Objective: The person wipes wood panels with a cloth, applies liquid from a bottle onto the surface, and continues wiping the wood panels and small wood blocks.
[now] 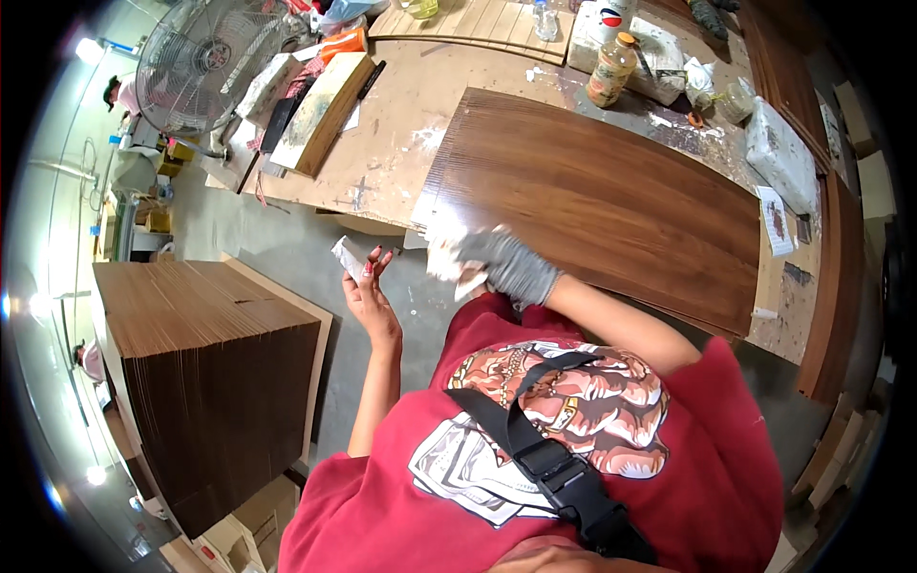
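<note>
My left hand [373, 304] is bare and raised to the left of the table. Its fingers pinch a small whitish strip-like piece [349, 256], whose exact kind I cannot make out. On my right hand [514, 267] is a grey glove, and the hand is closed on a crumpled white cloth [447, 260]. The cloth is at the near left corner of a dark brown wood-grain panel [602, 201]. Light glares off that corner. This panel lies on top of other panels on the worktable [396, 129], whose board surface is stained.
Left of me stands a tall stack of brown panels [220, 401]. A fan [215, 59] is behind the table's left end, near a wooden block [325, 110]. An orange-capped bottle [611, 72] and white wrapped blocks [781, 158] sit beyond the panel. More dark boards [833, 286] line the right.
</note>
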Available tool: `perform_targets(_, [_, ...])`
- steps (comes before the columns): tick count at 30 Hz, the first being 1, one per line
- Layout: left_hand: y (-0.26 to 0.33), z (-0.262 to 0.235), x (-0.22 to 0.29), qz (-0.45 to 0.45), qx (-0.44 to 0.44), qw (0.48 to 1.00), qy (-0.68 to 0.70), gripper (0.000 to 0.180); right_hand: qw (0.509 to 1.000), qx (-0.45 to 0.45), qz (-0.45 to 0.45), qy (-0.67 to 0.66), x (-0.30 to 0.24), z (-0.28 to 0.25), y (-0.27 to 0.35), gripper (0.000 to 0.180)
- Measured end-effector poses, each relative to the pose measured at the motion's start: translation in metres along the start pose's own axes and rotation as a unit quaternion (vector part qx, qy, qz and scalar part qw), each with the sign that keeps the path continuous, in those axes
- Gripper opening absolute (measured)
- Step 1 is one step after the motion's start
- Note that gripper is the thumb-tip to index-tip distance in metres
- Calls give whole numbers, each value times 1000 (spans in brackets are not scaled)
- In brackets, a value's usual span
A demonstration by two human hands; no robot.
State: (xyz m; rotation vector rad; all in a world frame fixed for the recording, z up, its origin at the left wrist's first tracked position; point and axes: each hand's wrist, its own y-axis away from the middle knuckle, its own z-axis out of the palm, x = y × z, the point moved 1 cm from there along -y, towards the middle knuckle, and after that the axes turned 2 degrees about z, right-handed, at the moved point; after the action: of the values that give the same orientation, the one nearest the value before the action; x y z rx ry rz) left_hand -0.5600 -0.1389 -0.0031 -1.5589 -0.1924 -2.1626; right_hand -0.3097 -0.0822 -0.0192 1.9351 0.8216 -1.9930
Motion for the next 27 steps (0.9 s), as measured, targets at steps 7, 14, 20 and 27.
perform_targets(7, [-43, -6, -4, -9, -33, 999, 10, 36, 714, 254, 146, 636, 10, -171, -10, 40])
perform_targets(14, [-105, -24, 5, -48, -118, 992, 13, 38, 723, 309, 204, 583, 46, -153, -97, 57])
perform_targets(20, [-156, -33, 8, -67, -207, 975, -40, 38, 712, 226, 152, 647, 42, -57, -143, 55])
perform_targets(27, [-187, -6, -6, -129, -309, 942, -25, 38, 820, 146, 89, 547, 3, 81, -37, 48])
